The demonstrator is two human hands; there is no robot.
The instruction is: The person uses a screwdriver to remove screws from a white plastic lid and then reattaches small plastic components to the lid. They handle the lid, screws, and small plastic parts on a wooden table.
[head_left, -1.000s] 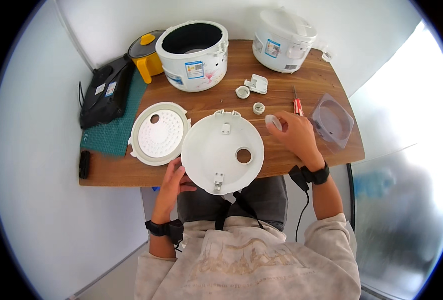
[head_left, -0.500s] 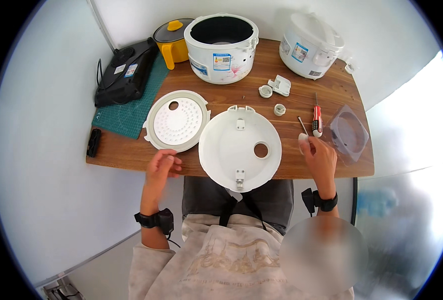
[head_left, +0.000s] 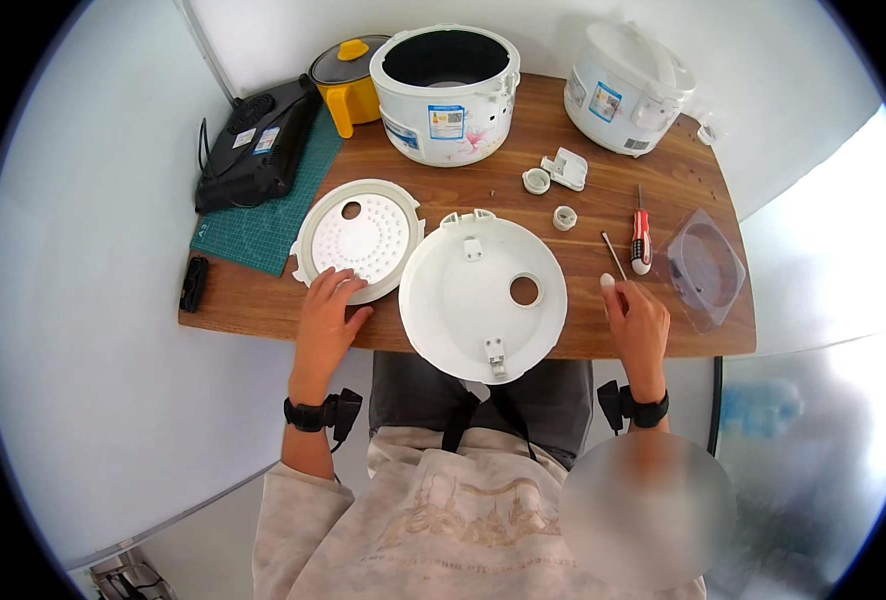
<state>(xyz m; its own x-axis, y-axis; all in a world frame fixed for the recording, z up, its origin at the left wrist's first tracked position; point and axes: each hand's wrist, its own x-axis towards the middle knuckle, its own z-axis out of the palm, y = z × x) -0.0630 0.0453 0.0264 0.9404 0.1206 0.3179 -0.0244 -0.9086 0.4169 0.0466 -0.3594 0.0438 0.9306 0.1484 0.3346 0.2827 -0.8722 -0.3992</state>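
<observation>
My left hand [head_left: 329, 318] rests with fingers spread on the near edge of a round perforated inner lid plate [head_left: 388, 235]. Beside it, a round white lid shell [head_left: 453, 320] lies inner side up, overhanging the table's front edge; neither hand touches it. My right hand [head_left: 641, 325] is right of the shell, its fingers curled near a thin screwdriver shaft [head_left: 613, 252]. A small white piece [head_left: 608, 281] shows at its fingertips; whether this is held or covers a finger is unclear. Any handle of that screwdriver is hidden by the hand.
A red-and-black screwdriver [head_left: 642, 240] and a clear plastic tray [head_left: 708, 265] lie at right. Small white parts [head_left: 567, 170] sit behind the shell. An open rice cooker body [head_left: 443, 130], a closed cooker [head_left: 628, 95], a yellow pot [head_left: 351, 98] and a black appliance [head_left: 258, 140] stand farther back.
My left hand has moved forward onto the perforated plate. The lid shell has turned slightly counterclockwise. My right hand has shifted a little, and the whole view has moved slightly.
</observation>
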